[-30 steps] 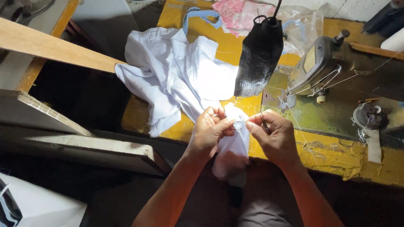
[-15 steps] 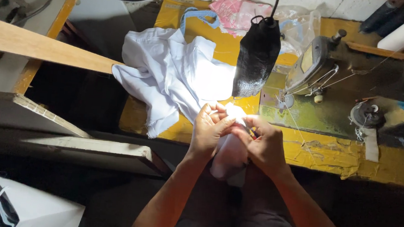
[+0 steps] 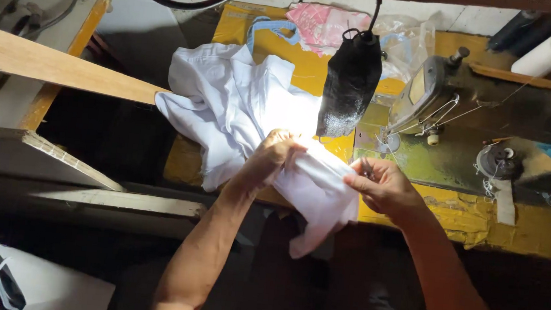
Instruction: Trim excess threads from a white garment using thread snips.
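On the near edge of the yellow-painted sewing table (image 3: 521,230), a white, thin woven cotton garment (image 3: 239,109) lies heaped, one end drawn off the table toward the person's lap. Both hands hold that drawn end under the glare of a lamp shrouded in a black cover (image 3: 351,75).

Handling, as judged: the cloth looks light, soft and limp, with no stiffness of its own; it folds and sags wherever unsupported, and the free tail hangs below the hands. It should not slip readily, nor is it fragile, though a single layer could pucker if pulled unevenly. The hold is best taken at a folded edge or seam, pinched between thumb and fingers, with the two hands apart to keep the span taut.

Left hand (image 3: 274,155): fingers curled closed, bunching the cloth from above. Right hand (image 3: 382,184): fingers closed in a pinch on the cloth's end; whether it also holds a small tool cannot be told.

Behind stands the grey-green sewing machine (image 3: 427,95), untouched.
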